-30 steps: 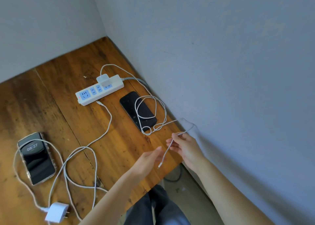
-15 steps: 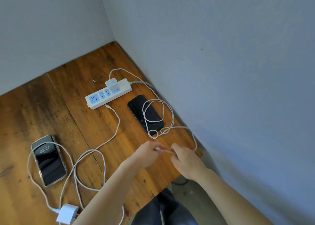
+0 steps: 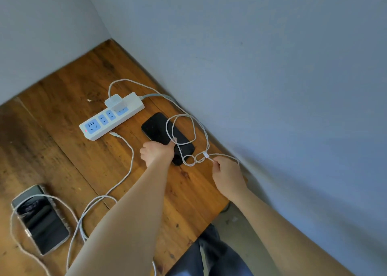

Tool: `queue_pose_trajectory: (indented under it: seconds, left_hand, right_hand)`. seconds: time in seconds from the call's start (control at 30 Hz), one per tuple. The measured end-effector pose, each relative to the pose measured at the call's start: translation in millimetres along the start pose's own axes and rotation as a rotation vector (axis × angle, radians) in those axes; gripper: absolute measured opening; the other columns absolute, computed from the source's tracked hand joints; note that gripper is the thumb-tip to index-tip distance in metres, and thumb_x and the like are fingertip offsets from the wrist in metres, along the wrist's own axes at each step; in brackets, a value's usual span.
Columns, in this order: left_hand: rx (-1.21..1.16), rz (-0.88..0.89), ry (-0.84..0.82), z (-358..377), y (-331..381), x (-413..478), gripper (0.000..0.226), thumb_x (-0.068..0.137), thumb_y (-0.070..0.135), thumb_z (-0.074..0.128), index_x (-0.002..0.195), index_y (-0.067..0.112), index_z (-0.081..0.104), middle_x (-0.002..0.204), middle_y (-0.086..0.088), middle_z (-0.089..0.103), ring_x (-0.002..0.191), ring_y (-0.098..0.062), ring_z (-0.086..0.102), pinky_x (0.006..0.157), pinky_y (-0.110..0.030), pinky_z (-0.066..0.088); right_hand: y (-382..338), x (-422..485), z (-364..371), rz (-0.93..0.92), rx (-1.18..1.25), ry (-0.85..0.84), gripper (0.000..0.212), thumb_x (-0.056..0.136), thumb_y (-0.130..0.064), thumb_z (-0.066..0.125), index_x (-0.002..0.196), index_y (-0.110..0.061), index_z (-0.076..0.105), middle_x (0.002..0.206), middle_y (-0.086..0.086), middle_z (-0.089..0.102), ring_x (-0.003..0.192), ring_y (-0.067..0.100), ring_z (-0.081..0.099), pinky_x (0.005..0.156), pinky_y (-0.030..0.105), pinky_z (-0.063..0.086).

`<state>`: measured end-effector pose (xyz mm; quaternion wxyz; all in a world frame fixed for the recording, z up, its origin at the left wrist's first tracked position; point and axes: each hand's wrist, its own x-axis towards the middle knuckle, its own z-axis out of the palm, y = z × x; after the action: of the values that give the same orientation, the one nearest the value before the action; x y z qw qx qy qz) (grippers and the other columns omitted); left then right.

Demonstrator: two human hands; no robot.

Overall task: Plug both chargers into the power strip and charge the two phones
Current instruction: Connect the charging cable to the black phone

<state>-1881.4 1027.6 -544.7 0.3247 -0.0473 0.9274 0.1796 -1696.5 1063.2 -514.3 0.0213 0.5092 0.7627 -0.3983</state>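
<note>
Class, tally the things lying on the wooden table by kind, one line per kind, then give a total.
Phones: 2, a black one by the wall and one at the left edge
Power strips: 1
Charger plugs: 1 in view, in the strip
Cables: 2, one over the black phone, one loose
Total: 6

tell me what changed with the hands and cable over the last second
The left hand left the cable end and reached forward to grip the black phone. The right hand now pinches the cable behind its connector, pointing it at that phone. Power strip, plugged charger and second phone stayed put.
</note>
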Motion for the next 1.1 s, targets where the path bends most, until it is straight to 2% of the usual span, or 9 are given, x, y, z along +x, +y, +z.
queue_pose_trajectory:
  seconds: [0.17,0.27,0.43,0.53,0.67,0.77,0.97,1.03,1.1]
  left_hand:
    - [-0.138,-0.009,-0.01,3.0,-2.6,1.9,0.079,0.071,0.051,0.075,0.128,0.007,0.042,0.132,-0.015,0.046,0.118,-0.034,0.045,0.095,-0.045,0.043]
    - [-0.368,0.03,-0.067,-2.8,-11.7,-5.7,0.05,0.079,0.034,0.073,0.113,0.012,0.045,0.117,-0.009,0.057,0.092,-0.025,0.054,0.071,-0.036,0.049]
    - [-0.523,-0.018,-0.171,-32.0,-31.5,-23.4,0.045,0.083,0.022,0.071,0.123,0.008,0.055,0.108,-0.009,0.065,0.081,-0.022,0.064,0.082,-0.041,0.057]
    - [-0.617,-0.071,-0.168,-56.6,-50.0,-39.8,0.039,0.083,0.017,0.071,0.12,0.008,0.061,0.103,-0.012,0.07,0.078,-0.024,0.067,0.074,-0.034,0.057]
    - [-0.821,-0.245,-0.25,-82.7,-81.1,-67.5,0.026,0.083,0.017,0.072,0.103,0.006,0.061,0.066,-0.011,0.058,0.043,-0.014,0.046,0.051,-0.025,0.041]
    - [-0.949,-0.353,-0.353,-87.0,-80.8,-76.3,0.025,0.081,0.016,0.074,0.097,0.004,0.06,0.067,-0.009,0.062,0.048,-0.012,0.051,0.051,-0.021,0.04]
    - [-1.045,-0.408,-0.443,-93.8,-66.8,-89.2,0.032,0.08,0.014,0.073,0.108,0.007,0.058,0.074,-0.009,0.069,0.058,-0.012,0.06,0.05,-0.02,0.041]
    - [-1.233,-0.34,-0.385,-138.4,-97.9,-153.3,0.034,0.081,0.015,0.072,0.111,0.007,0.058,0.081,-0.01,0.069,0.06,-0.013,0.06,0.051,-0.019,0.041]
    - [-1.229,-0.334,-0.379,-137.7,-96.1,-154.2,0.035,0.081,0.015,0.072,0.112,0.006,0.057,0.085,-0.011,0.07,0.061,-0.013,0.061,0.051,-0.019,0.041]
  right_hand:
    - [1.5,-6.3,-3.2,-0.061,0.023,0.01,0.022,0.099,-0.02,0.044,0.096,-0.018,0.066,0.076,-0.002,0.065,0.056,0.002,0.049,0.051,0.017,0.033]
    - [0.0,-6.3,-2.2,-0.04,-0.007,-0.021,0.024,0.098,-0.016,0.045,0.088,-0.013,0.066,0.073,0.0,0.063,0.055,0.002,0.047,0.05,0.018,0.033]
    - [-16.6,-15.4,-11.3,-0.066,0.017,-0.066,0.031,0.098,-0.022,0.046,0.07,-0.025,0.057,0.058,-0.008,0.05,0.047,0.001,0.042,0.044,0.014,0.031]
    - [-27.3,-27.4,-22.0,-0.14,0.025,-0.039,0.038,0.098,-0.026,0.048,0.06,-0.033,0.045,0.053,-0.01,0.044,0.047,0.0,0.043,0.047,0.012,0.035]
    - [-38.1,-49.1,-35.3,-0.149,0.124,-0.068,0.033,0.097,-0.029,0.047,0.069,-0.021,0.062,0.053,-0.006,0.051,0.049,0.005,0.048,0.05,0.022,0.037]
    - [-40.8,-48.5,-39.5,-0.133,0.163,-0.093,0.032,0.097,-0.034,0.047,0.084,-0.015,0.07,0.068,0.0,0.066,0.065,0.015,0.06,0.061,0.031,0.049]
    - [-48.4,-46.9,-48.4,-0.21,0.168,-0.144,0.022,0.094,-0.038,0.052,0.084,-0.025,0.068,0.064,-0.008,0.062,0.062,0.006,0.059,0.053,0.016,0.046]
    - [-80.8,-109.3,-80.7,-0.452,0.099,-0.193,0.019,0.092,-0.038,0.055,0.091,-0.026,0.07,0.068,-0.011,0.065,0.07,0.001,0.061,0.053,0.011,0.048]
    - [-80.2,-104.1,-79.3,-0.485,0.072,-0.208,0.02,0.092,-0.038,0.056,0.094,-0.026,0.072,0.071,-0.014,0.067,0.074,-0.002,0.062,0.055,0.011,0.049]
